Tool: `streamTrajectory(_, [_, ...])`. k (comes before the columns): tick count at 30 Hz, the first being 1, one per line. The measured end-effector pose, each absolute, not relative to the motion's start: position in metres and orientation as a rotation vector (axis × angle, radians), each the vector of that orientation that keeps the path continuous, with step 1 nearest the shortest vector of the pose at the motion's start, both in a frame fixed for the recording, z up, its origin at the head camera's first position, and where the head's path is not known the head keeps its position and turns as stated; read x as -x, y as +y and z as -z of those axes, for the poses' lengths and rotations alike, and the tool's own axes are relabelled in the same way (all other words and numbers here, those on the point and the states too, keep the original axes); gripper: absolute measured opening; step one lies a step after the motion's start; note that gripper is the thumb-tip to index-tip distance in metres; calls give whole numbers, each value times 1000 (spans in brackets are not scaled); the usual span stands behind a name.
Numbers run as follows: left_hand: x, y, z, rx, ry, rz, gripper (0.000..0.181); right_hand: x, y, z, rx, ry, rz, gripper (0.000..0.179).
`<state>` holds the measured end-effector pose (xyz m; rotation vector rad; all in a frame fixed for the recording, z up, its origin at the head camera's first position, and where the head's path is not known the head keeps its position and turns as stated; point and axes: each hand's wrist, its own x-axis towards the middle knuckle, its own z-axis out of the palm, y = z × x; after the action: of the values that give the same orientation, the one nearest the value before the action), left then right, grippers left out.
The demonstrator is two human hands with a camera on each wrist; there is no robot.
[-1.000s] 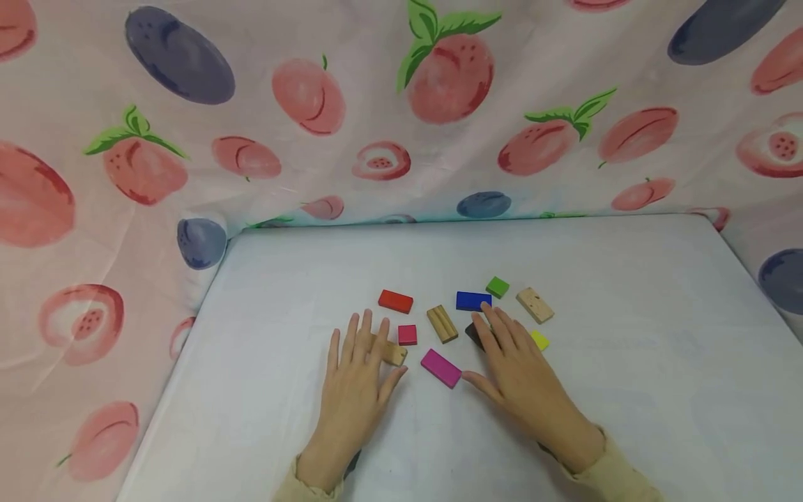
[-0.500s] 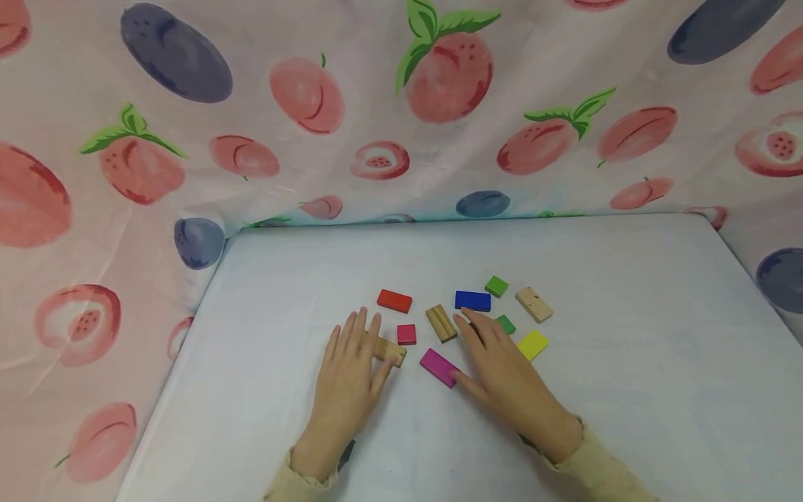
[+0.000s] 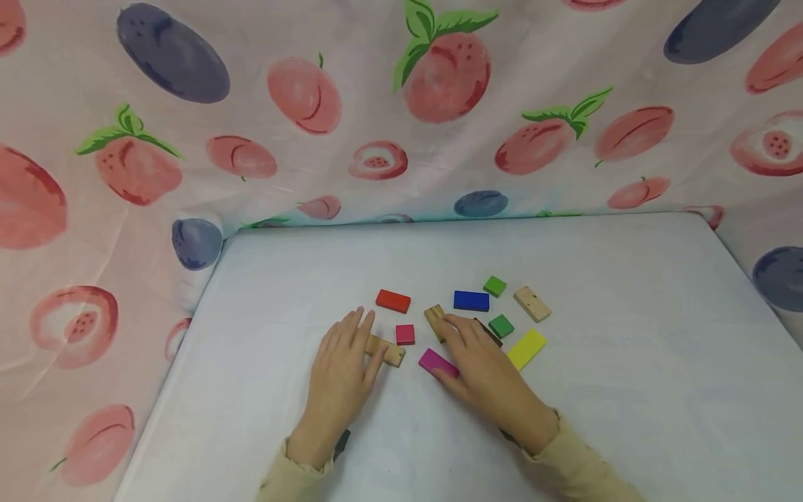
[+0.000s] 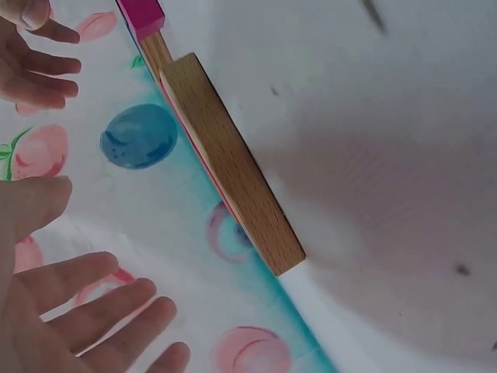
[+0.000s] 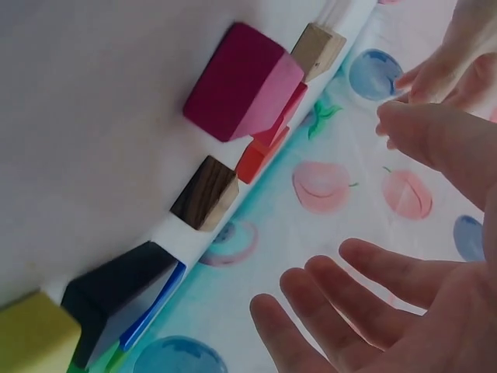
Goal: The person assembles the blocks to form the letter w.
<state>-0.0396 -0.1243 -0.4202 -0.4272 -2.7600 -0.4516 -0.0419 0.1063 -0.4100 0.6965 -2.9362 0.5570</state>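
Observation:
My left hand [image 3: 339, 369] hovers, fingers extended, over the left end of a plain wooden block [image 3: 393, 355]. A gap shows between its fingers and that block [image 4: 233, 163] in the left wrist view. Over the magenta block [image 3: 433, 360] and a grooved wooden block [image 3: 433, 318] is my right hand [image 3: 489, 369], covering part of both. Its fingers are spread and loosely bent, holding nothing; the right wrist view shows them apart from the magenta block [image 5: 245, 85]. A dark block [image 3: 491, 335] and a yellow block [image 3: 528, 348] lie partly hidden beside the right hand.
Behind the hands lie a red block [image 3: 393, 301], a pinkish-red square block [image 3: 405, 335], a blue block [image 3: 471, 301], two green square blocks [image 3: 501, 325] and a speckled wooden block [image 3: 532, 304]. A fruit-print cloth [image 3: 351, 90] borders the white table [image 3: 301, 265].
My right hand has moved left, off the dark, green and yellow blocks and over the magenta and grooved ones. The left hand has drifted slightly left. The blocks have stayed put.

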Motion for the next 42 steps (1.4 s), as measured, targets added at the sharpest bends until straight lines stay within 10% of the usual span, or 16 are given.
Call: streamTrajectory(42, [81,-138,421,362,-2751,871,38,49,67,419,-848,-2967,-875,57])
